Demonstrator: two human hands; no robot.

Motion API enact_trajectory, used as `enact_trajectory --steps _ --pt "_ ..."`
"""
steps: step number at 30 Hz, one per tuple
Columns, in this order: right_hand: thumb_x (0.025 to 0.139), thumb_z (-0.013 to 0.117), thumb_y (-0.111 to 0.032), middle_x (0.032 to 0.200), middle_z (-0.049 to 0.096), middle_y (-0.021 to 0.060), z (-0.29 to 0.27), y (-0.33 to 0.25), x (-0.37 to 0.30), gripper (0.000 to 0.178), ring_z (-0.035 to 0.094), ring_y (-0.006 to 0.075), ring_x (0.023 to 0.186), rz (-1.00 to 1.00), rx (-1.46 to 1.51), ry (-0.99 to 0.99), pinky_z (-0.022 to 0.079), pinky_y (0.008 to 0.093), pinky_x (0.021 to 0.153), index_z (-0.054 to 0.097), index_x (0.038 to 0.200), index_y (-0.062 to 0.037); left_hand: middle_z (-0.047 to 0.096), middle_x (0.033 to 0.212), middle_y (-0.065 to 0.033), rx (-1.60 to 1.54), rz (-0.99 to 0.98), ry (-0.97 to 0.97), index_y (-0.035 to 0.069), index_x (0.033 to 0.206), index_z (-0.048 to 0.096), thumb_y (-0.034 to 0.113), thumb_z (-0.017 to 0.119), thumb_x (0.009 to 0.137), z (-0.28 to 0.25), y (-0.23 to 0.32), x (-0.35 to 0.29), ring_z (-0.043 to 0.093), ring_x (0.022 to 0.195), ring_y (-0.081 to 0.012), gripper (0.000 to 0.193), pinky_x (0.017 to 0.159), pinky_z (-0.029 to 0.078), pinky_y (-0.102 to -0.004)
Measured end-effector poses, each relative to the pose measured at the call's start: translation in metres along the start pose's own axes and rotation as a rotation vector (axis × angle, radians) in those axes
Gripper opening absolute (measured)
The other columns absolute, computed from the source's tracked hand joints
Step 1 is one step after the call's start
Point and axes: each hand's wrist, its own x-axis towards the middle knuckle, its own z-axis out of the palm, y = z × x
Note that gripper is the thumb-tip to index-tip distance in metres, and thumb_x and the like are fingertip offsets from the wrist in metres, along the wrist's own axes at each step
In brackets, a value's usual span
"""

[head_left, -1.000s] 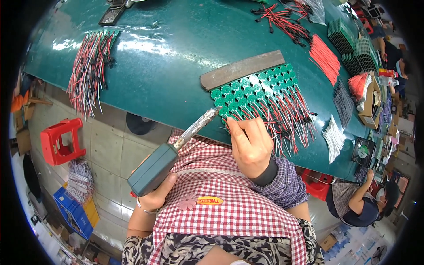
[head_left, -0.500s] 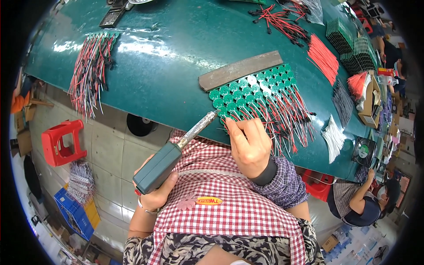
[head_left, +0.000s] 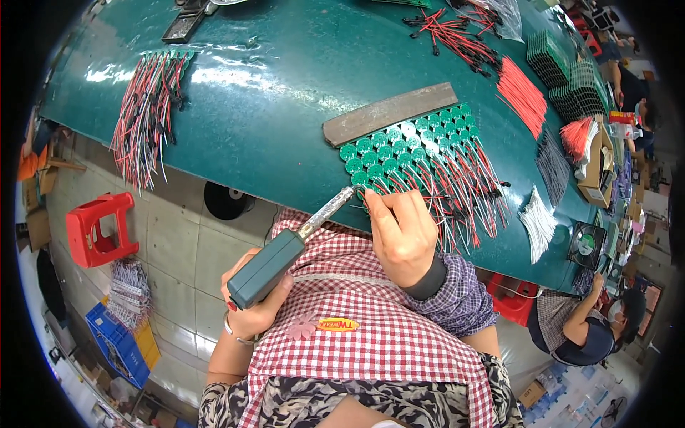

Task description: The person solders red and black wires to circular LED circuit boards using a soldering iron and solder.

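In my left hand (head_left: 258,296) is a soldering gun (head_left: 267,267) with a dark green body and a metal barrel. Its tip meets the lower left corner of a panel of round green circuit boards (head_left: 385,151). Right beside that tip, the fingers of my right hand (head_left: 404,232) are pinched at the panel's near edge on what looks like a thin wire, mostly hidden by the fingers. Rows of red, black and white wires (head_left: 457,187) hang from the panel toward me. A flat grey-brown bar (head_left: 391,114) lies along the panel's far edge.
A second wired panel (head_left: 151,107) overhangs the table's left edge. To the right lie bundles of red (head_left: 521,96), black (head_left: 553,167) and white wires (head_left: 538,222). Stacked green boards (head_left: 549,58) stand farther back. A red stool (head_left: 103,230) is on the floor; a co-worker (head_left: 592,324) sits at right.
The soldering gun has shifted slightly right, and its tip has come down along the panel's corner toward my right fingertips. My right hand has stayed nearly still.
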Motion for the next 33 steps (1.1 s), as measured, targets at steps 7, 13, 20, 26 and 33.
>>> enact_trajectory --steps 7,13,20,26,33 --pt "0.071 0.064 0.002 0.085 0.059 0.0098 0.0 0.0 0.001 0.036 0.056 0.0238 0.074 -0.003 -0.003 0.001 0.049 0.0332 0.061 0.067 0.106 0.0079 0.068 0.09 -0.0138 -0.037 -0.012 0.065 -0.005 0.097 0.07 -0.003 0.075 0.073 -0.001 0.0 -0.005 0.067 0.076 -0.0225 0.025 0.068 0.052 -0.0306" --pt "0.072 0.064 0.002 0.085 0.059 0.0094 0.001 0.0 0.0 0.034 0.056 0.0236 0.075 0.004 -0.012 -0.002 0.049 0.0331 0.061 0.068 0.106 0.0075 0.072 0.1 -0.0101 -0.257 -0.189 0.09 -0.004 0.107 0.07 0.0 0.076 0.083 -0.003 0.002 -0.018 0.067 0.084 -0.0172 0.025 0.075 0.052 -0.0289" --pt "0.074 0.074 0.009 0.081 0.059 0.0094 0.0 -0.002 0.003 0.031 0.056 0.0235 0.071 0.035 0.014 0.022 0.047 0.0344 0.057 0.071 0.104 0.0031 0.072 0.103 -0.0082 -0.267 -0.193 0.056 -0.003 0.112 0.069 0.0 0.075 0.086 -0.003 0.001 -0.018 0.066 0.088 -0.0157 0.027 0.078 0.052 -0.0287" --pt "0.071 0.065 0.002 0.084 0.059 0.0094 0.002 0.001 0.0 0.034 0.057 0.0236 0.075 0.004 0.003 0.01 0.049 0.0329 0.061 0.068 0.105 0.0075 0.072 0.102 -0.0078 -0.282 -0.193 0.066 -0.003 0.112 0.069 0.0 0.075 0.086 -0.002 0.0 -0.017 0.066 0.089 -0.0155 0.027 0.078 0.052 -0.0285" --pt "0.071 0.065 0.002 0.084 0.058 0.0093 -0.001 0.0 0.002 0.034 0.057 0.0238 0.075 0.02 0.005 0.004 0.05 0.033 0.061 0.068 0.105 0.0071 0.072 0.101 -0.0073 -0.281 -0.164 0.096 -0.003 0.111 0.07 0.001 0.077 0.085 0.0 0.006 -0.014 0.065 0.087 -0.015 0.027 0.077 0.051 -0.0286"
